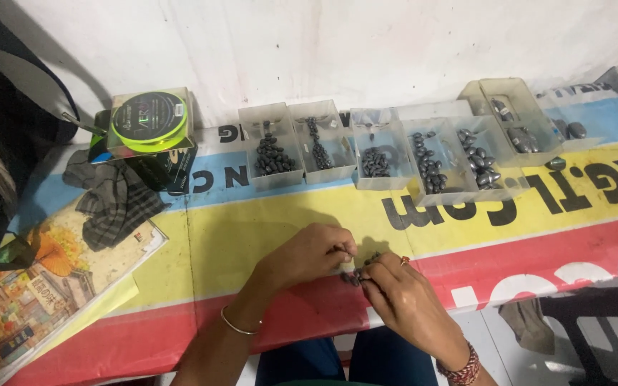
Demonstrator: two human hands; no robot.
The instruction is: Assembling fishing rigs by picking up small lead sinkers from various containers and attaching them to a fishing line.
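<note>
Grey weights: small dark sinkers [352, 276] lie on the counter [252, 236], right under both grips.
Left hand [307, 254]: fingertips pinched narrow, apparently on something tiny; what it is I cannot tell.
Right hand [398, 289]: fingers pinched on a sinker beside the left grip.
Risk: a loose pinch could let the rounded pieces roll toward the near counter edge.
Beyond the grips: clear trays [423, 154] hold sorted sinkers, well apart.

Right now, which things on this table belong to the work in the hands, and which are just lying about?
In use:
left hand and right hand, pinching small dark weights
clear trays of similar dark weights
spool of yellow-green line, possibly

Lying about:
checked cloth
illustrated board
grey rag
</note>
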